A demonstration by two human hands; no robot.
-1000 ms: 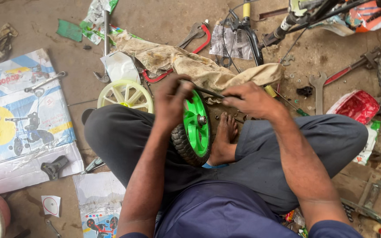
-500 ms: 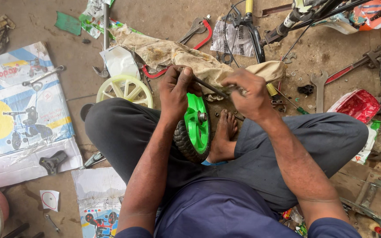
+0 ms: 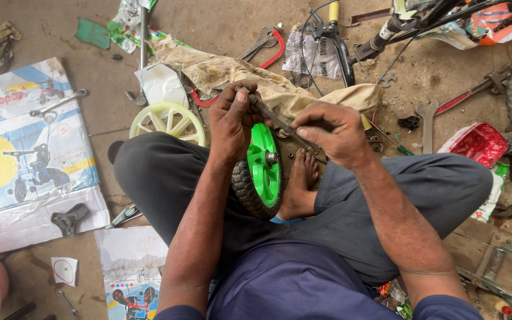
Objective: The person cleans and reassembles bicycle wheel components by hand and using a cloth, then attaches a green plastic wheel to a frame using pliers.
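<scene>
Both hands are now lifted a little above the hub, where before they pressed on the wheel. Left hand (image 3: 232,121) and right hand (image 3: 333,131) pinch the two ends of a thin metal rod (image 3: 280,121), fingers closed on it. Below stands the small green wheel (image 3: 261,172), upright between the crossed legs, beside the bare foot (image 3: 300,184). A pale yellow wheel (image 3: 168,123) lies on the floor nearby.

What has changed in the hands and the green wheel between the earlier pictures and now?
Both hands lifted off the green wheel. The left hand and the right hand now hold a thin metal rod between them, above the wheel. The wheel stayed upright between the legs, and the pale yellow wheel stayed on the floor.
</scene>
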